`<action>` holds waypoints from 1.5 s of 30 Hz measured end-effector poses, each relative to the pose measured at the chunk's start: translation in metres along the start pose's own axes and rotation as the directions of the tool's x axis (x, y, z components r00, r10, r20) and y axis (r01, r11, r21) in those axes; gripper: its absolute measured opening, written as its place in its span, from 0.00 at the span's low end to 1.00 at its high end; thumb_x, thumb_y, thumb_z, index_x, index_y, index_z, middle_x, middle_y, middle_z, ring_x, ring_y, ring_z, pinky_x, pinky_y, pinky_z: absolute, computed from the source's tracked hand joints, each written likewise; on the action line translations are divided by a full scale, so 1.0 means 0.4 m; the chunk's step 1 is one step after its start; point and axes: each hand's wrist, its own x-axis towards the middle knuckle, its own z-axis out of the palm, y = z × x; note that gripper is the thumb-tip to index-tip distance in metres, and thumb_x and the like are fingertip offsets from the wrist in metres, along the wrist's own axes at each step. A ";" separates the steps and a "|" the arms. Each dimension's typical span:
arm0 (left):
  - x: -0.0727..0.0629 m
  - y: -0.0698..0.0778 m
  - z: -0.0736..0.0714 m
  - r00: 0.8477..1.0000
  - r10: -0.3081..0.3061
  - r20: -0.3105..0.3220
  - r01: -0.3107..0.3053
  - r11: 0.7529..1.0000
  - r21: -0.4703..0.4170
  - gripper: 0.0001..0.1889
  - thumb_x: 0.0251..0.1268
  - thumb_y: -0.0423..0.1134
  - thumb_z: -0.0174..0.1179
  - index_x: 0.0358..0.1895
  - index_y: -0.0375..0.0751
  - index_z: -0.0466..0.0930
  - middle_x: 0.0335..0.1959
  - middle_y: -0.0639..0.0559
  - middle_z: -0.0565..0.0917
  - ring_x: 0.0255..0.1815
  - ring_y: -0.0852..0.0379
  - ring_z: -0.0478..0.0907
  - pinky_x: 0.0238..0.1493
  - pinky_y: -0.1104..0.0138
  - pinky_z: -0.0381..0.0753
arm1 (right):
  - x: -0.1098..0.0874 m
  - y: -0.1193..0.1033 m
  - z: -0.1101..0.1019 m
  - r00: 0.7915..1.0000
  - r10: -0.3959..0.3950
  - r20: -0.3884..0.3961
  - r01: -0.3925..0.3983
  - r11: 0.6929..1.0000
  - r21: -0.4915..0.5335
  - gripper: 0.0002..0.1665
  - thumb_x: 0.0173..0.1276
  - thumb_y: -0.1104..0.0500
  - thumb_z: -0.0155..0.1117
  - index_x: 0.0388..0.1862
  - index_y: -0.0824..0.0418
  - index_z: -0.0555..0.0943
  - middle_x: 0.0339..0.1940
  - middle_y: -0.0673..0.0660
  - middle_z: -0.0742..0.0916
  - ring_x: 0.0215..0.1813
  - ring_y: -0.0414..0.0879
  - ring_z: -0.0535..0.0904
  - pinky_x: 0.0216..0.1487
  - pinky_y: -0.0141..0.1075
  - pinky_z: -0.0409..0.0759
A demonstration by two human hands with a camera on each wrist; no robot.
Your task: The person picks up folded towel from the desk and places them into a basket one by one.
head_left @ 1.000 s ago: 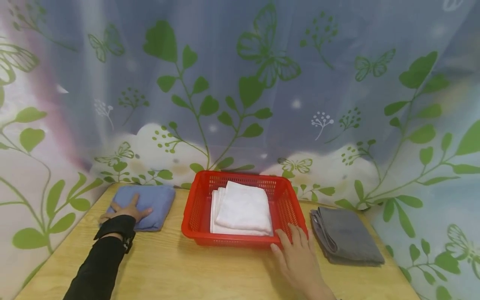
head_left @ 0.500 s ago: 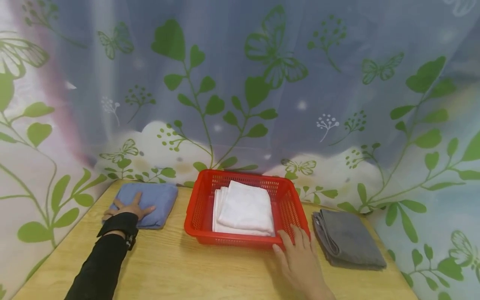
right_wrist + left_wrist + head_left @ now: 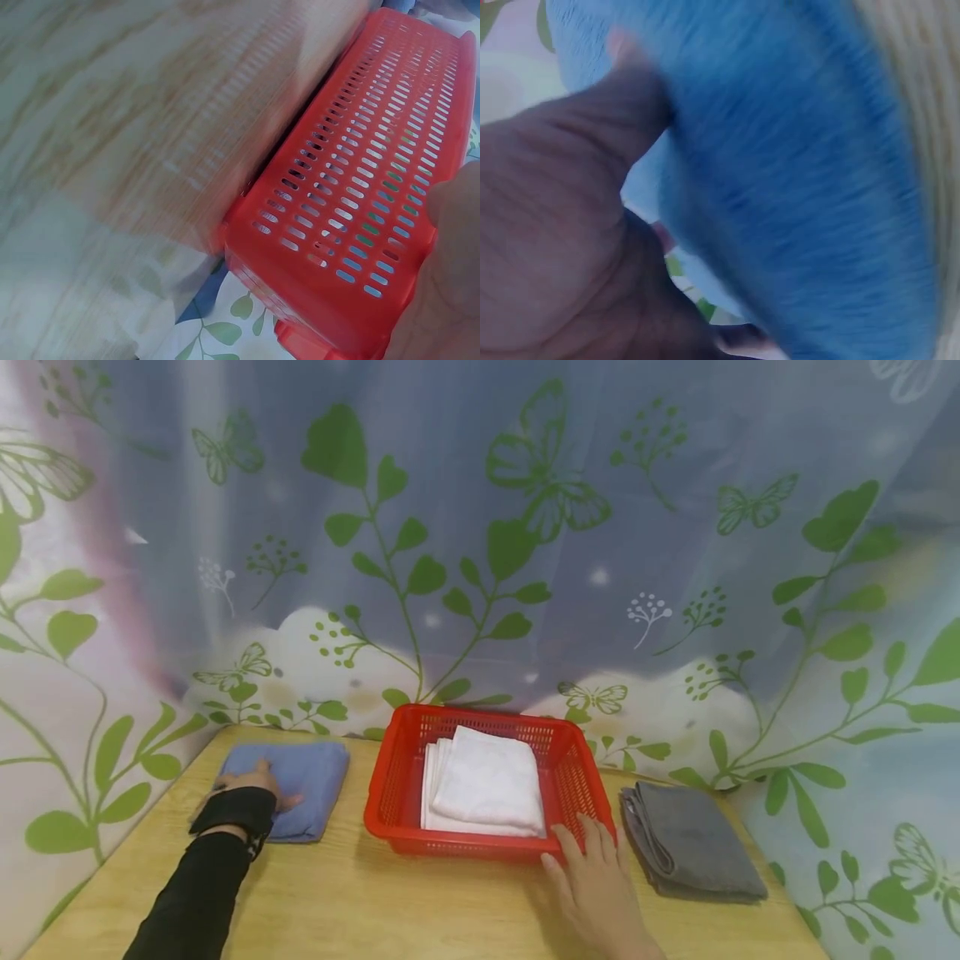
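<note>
My left hand (image 3: 243, 789) lies over the left part of a folded blue towel (image 3: 318, 777) and grips it, its fingers bent. The left wrist view shows the thumb against the fluffy blue towel (image 3: 802, 180); the fingers are partly hidden. At the near right corner of a red plastic basket (image 3: 480, 843), my right hand (image 3: 600, 893) holds the rim, fingers over it and thumb outside. The right wrist view shows the slotted wall of the basket (image 3: 352, 180) beside part of that hand (image 3: 446, 277). White folded towels (image 3: 487, 777) lie stacked inside the basket.
A folded grey towel (image 3: 693, 843) lies on the wooden table (image 3: 360, 910) to the right of the basket. A curtain (image 3: 450, 543) printed with leaves and butterflies hangs behind the table and along both sides.
The blue towel has shifted slightly toward me along with my left hand, whose fingers were spread flat on it before and now look bent. The right hand and basket have stayed in place.
</note>
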 end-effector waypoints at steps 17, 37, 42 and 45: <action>-0.070 -0.015 -0.013 0.978 0.200 0.051 -0.206 0.965 0.165 0.31 0.47 0.64 0.77 0.34 0.34 0.85 0.47 0.27 0.84 0.51 0.24 0.79 0.48 0.32 0.81 | -0.006 -0.004 0.005 0.999 0.027 0.033 -0.027 1.000 -0.014 0.29 0.76 0.39 0.55 0.67 0.54 0.76 0.71 0.69 0.74 0.73 0.66 0.68 0.77 0.69 0.51; -0.142 -0.027 0.032 0.946 0.304 -0.115 -0.279 0.941 0.192 0.31 0.36 0.60 0.82 0.10 0.44 0.70 0.18 0.52 0.71 0.24 0.54 0.70 0.34 0.57 0.83 | 0.004 -0.007 0.003 1.000 0.001 0.014 -0.001 1.000 0.023 0.29 0.76 0.40 0.56 0.68 0.54 0.76 0.71 0.70 0.73 0.72 0.69 0.67 0.77 0.69 0.49; -0.155 -0.018 0.039 0.971 0.233 -0.045 -0.221 0.956 0.192 0.31 0.36 0.63 0.82 0.10 0.41 0.76 0.19 0.51 0.73 0.26 0.53 0.71 0.37 0.56 0.85 | 0.004 -0.007 0.004 1.000 0.000 0.012 0.000 1.000 0.013 0.30 0.75 0.40 0.56 0.68 0.55 0.76 0.71 0.70 0.73 0.72 0.68 0.67 0.77 0.69 0.49; -0.158 -0.008 0.043 0.988 0.151 0.016 -0.152 0.970 0.188 0.34 0.33 0.67 0.81 0.16 0.36 0.81 0.25 0.47 0.77 0.31 0.51 0.74 0.45 0.52 0.86 | 0.002 -0.009 0.005 1.000 0.012 0.012 -0.012 1.000 0.011 0.30 0.75 0.40 0.56 0.68 0.55 0.76 0.71 0.70 0.73 0.73 0.67 0.66 0.78 0.69 0.49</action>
